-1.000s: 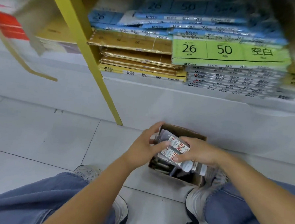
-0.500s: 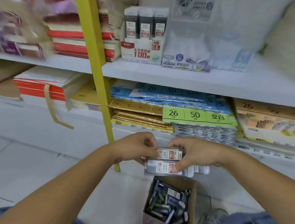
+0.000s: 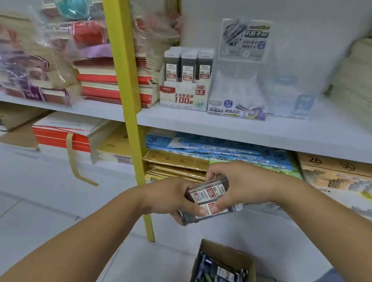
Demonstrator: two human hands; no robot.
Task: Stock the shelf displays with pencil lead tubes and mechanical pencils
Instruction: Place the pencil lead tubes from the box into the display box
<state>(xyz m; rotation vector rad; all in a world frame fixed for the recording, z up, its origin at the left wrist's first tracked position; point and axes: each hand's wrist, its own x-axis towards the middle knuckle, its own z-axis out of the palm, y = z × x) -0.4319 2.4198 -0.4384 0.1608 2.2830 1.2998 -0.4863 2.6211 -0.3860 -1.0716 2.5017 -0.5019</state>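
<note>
Your left hand (image 3: 168, 199) and right hand (image 3: 246, 184) curl fingers round the lead tubes (image 3: 209, 193), likely squaring them for the display box (image 3: 184, 98) at the shelf (image 3: 271, 134) front edge.

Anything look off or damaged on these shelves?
A tan strap hangs loose from the red-edged stack on the lower shelf, dangling past the shelf edge. The lead tubes in the display stand upright; nothing looks spilled.

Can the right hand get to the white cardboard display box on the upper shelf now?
Probably yes: the white cardboard display box stands near the front edge of the white shelf with nothing before it, though the right hand grips dark plastic lead tubes.
</note>
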